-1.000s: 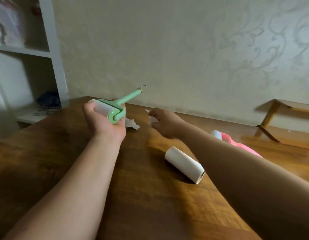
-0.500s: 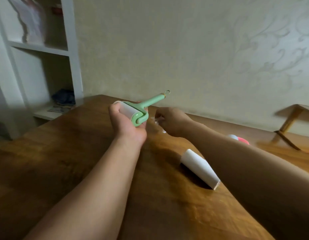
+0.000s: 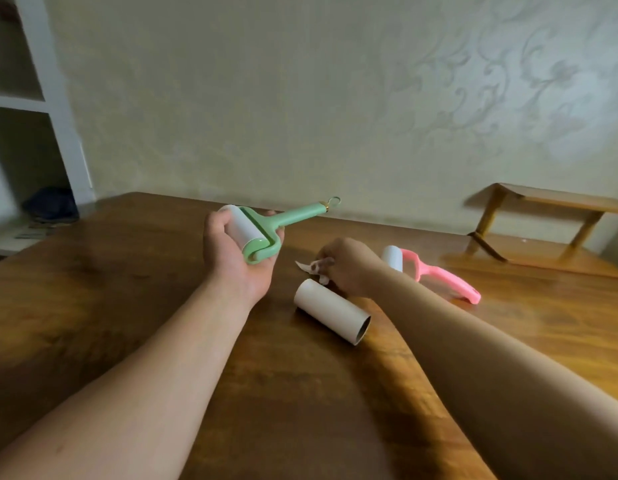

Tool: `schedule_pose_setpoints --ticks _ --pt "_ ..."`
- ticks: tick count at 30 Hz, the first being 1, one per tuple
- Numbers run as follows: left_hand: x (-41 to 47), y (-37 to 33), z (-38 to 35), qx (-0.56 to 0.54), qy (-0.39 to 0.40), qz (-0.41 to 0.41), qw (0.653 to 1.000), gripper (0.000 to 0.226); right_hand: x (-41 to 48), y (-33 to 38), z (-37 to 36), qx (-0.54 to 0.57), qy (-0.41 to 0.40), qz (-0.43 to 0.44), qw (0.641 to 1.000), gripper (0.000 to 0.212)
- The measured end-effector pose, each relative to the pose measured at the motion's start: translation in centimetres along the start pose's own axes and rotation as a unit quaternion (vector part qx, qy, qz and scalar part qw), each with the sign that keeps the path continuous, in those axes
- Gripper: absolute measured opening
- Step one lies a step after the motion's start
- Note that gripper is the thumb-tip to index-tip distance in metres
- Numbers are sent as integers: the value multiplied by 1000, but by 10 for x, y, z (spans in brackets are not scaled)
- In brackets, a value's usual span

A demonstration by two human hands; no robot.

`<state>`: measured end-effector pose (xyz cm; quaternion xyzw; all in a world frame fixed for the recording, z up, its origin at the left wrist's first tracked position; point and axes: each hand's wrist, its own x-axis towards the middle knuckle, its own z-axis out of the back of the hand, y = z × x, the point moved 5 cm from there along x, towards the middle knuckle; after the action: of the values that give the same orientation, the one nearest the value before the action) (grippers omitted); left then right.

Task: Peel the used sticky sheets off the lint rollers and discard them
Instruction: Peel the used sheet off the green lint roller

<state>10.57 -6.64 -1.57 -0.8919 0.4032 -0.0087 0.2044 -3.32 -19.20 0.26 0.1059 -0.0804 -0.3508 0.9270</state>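
The left hand [image 3: 236, 258] is raised above the table, palm up, its fingers curled around the white roll of the green lint roller [image 3: 257, 233]. The roller's green handle sticks out away from the palm toward the wall, ending in a small metal ring.

The right hand [image 3: 347, 266] is lower, close to the wooden table [image 3: 127, 306], knuckles up. Its fingertips [image 3: 323, 263] pinch a small crumpled white sticky sheet [image 3: 305, 267], whose pointed end pokes out toward the left hand. Whether the sheet touches the tabletop cannot be told.

Just in front of the right hand, nearer the person, a bare white roll [image 3: 331, 311] lies on its side on the table, its hollow end open toward the right forearm. Just beyond the right wrist, a pink lint roller [image 3: 435, 271] lies flat on the table, white roll toward the hand and handle pointing away to the right.

Farther past the right hand, a small wooden stand [image 3: 543, 202] sits by the patterned wall [image 3: 335, 98]. Beyond the left hand, off to its outer side, a white shelving unit [image 3: 58, 98] stands.
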Motion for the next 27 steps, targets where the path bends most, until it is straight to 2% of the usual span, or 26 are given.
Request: schedule_pose_setpoints --ticks 3,7,10,15,17,22,25,27 --pt "-4 2 -2 11 2 4 1000 42 -10 -1 -2 0 -30 51 998 37" --pt "-9 7 -8 35 26 12 999 49 -19 -6 -4 4 -49 94 994 34" --pt "-12 9 -11 46 41 22 998 54 -21 -4 -1 24 -71 91 993 33" --pt "-17 11 -14 61 50 29 997 50 -24 -8 8 90 -127 37 987 23" --pt "-18 11 -15 66 51 29 996 51 -26 -7 13 100 -155 45 982 21" --pt "-19 10 -16 73 52 28 996 54 -49 1 34 151 -269 103 946 21" --pt "-26 11 -23 96 58 27 993 53 -69 -5 54 183 -345 85 916 21" --pt "-32 14 -29 128 73 37 988 51 -85 -13 68 124 -395 68 908 30"
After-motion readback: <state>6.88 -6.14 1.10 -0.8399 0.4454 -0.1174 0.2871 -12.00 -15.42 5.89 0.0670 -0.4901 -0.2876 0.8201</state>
